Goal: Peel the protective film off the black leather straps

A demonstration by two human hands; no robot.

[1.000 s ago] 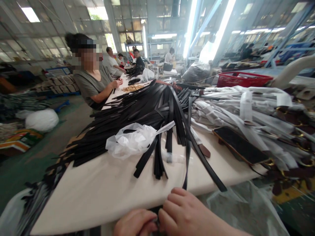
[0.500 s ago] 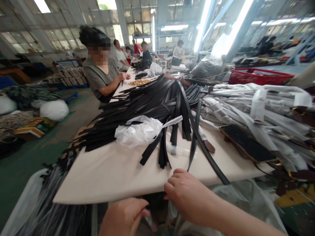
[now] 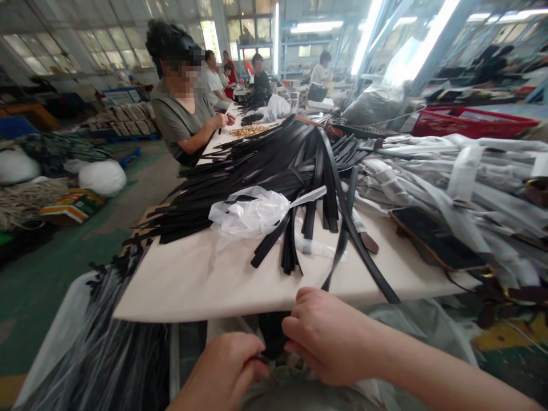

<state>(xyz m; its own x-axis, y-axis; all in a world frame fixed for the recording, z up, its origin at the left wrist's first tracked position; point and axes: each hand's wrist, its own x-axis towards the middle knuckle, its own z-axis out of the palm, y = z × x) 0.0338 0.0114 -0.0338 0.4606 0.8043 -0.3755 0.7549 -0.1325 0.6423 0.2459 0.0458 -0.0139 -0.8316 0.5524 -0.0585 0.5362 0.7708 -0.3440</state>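
My left hand (image 3: 231,362) is at the bottom centre, below the table's front edge, with thumb and fingers pinched on the end of a dark strap. My right hand (image 3: 321,334), its fingers curled, is at the table edge; a black strap (image 3: 341,251) runs down from the pile to it, and its grip on the strap is hidden behind the fingers. Beyond the hands, a large pile of black straps (image 3: 257,165) spreads over the white table (image 3: 188,285). A crumpled white plastic bag (image 3: 252,211) rests against the pile's front.
A phone (image 3: 436,237) lies at the right beside white-wrapped straps (image 3: 411,171). Behind them stands a red crate (image 3: 471,121). A container of bagged black straps (image 3: 111,342) is at the lower left. A person in a grey shirt (image 3: 184,120) works at the table's far left side.
The view has tilted down and turned slightly left, so the table sits higher and further right. My left hand has moved right, nearer my right hand, and the strap end in it shows more.
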